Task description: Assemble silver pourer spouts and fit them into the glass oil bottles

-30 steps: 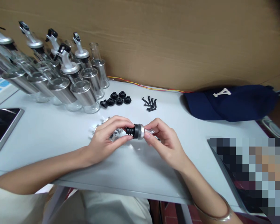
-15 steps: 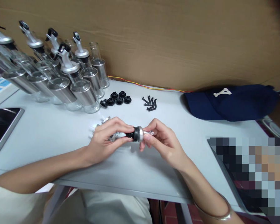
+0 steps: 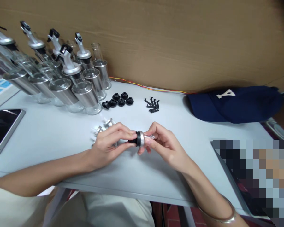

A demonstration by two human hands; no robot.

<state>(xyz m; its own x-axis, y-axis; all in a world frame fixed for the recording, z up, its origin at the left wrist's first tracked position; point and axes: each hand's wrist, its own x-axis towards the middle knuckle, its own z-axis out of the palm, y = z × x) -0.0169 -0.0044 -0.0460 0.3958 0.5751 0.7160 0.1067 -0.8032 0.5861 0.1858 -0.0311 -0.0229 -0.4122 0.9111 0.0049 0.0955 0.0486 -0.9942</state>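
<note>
A silver pourer spout (image 3: 141, 138) with a black ribbed rubber stopper (image 3: 133, 140) on its left end lies level between my hands, above the table. My left hand (image 3: 111, 142) pinches the black stopper between thumb and fingers. The silver spout end is gripped by my right hand (image 3: 162, 142), thumb in front and fingers curled behind. Partly hidden behind my left hand are several silver pourer spouts (image 3: 108, 123) on the table. Beyond them sit several black rubber stoppers (image 3: 121, 101) in a cluster. Small black spout levers (image 3: 153, 104) lie in a pile to their right.
Several glass bottles with steel sleeves (image 3: 85, 94) stand at the back left, some topped with pourers. A phone (image 3: 4, 129) lies at the left, a navy cap (image 3: 236, 105) at the back right. Thin wires (image 3: 146, 87) run along the cardboard wall (image 3: 168, 41). A dark, pixelated panel lies at right.
Both hands and the pourer have shifted slightly toward me. More of the silver spouts behind my left hand shows. The grip on the pourer and stopper continues.
</note>
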